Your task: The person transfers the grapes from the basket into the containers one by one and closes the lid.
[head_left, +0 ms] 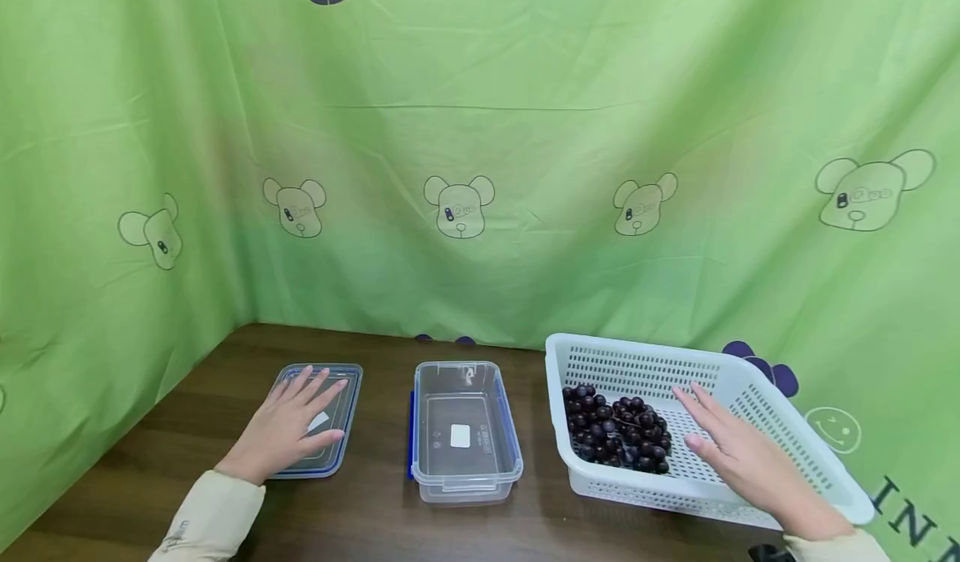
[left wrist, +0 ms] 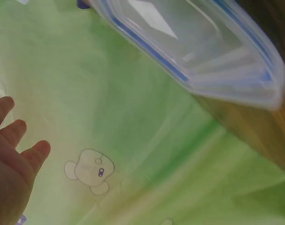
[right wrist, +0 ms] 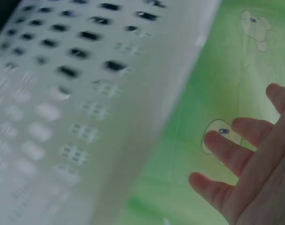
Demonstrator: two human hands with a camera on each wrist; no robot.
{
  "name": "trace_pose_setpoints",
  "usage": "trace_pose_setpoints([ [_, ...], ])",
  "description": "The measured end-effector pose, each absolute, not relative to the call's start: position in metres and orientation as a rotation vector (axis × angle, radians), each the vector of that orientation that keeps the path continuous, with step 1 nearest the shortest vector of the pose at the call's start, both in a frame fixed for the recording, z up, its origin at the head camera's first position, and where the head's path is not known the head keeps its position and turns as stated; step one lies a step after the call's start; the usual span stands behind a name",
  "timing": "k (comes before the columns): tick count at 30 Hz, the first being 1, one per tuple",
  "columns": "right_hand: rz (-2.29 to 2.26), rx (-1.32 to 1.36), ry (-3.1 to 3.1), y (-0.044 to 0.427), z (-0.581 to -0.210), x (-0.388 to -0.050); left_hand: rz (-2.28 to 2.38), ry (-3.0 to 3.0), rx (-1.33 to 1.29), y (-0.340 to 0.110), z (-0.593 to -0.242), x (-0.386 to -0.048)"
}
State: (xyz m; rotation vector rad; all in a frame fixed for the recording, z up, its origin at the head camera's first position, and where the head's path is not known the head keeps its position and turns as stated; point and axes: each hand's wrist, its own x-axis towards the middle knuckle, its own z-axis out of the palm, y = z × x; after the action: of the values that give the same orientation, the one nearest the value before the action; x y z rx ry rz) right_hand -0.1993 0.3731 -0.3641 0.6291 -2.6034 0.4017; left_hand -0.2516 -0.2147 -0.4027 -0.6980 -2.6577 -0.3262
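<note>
My left hand (head_left: pixel 288 429) is spread over a clear plastic lid (head_left: pixel 349 391) with a blue seal, lying on the table; whether the palm touches it, I cannot tell. To the lid's right stands a clear plastic food box (head_left: pixel 453 405), uncovered, a blue flap on its left side. My right hand (head_left: pixel 753 458) hovers with straight fingers over the right part of a white perforated basket (head_left: pixel 637 348). Dark grapes (head_left: pixel 615 430) lie in the basket's left part. In the right wrist view, relaxed fingers (right wrist: pixel 227 154) hold nothing beside the perforated basket wall (right wrist: pixel 147 93).
Everything stands on a dark brown wooden table (head_left: pixel 390 529). A green cloth (head_left: pixel 540 237) printed with bear heads hangs behind and along both sides. The basket sits close to the cloth on the right.
</note>
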Motion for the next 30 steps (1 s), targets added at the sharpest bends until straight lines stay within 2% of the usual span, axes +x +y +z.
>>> trace_pose_setpoints([
  [10,0.797,0.777,-2.684,0.359,-0.339,-0.223,-0.749,-2.72,-0.766,-0.172,-0.407,-0.273],
  [16,0.942,0.707,-2.904,0.341,-0.325,-0.233,-0.915,-2.804,-0.782,-0.158,-0.41,-0.284],
  [24,0.941,0.671,-2.879,0.33,-0.311,-0.252,-1.234,-2.816,-0.816,-0.143,-0.41,-0.294],
  [30,1.087,0.637,-3.029,0.32,-0.303,-0.273,-1.186,-2.858,-0.796,-0.137,-0.412,-0.298],
])
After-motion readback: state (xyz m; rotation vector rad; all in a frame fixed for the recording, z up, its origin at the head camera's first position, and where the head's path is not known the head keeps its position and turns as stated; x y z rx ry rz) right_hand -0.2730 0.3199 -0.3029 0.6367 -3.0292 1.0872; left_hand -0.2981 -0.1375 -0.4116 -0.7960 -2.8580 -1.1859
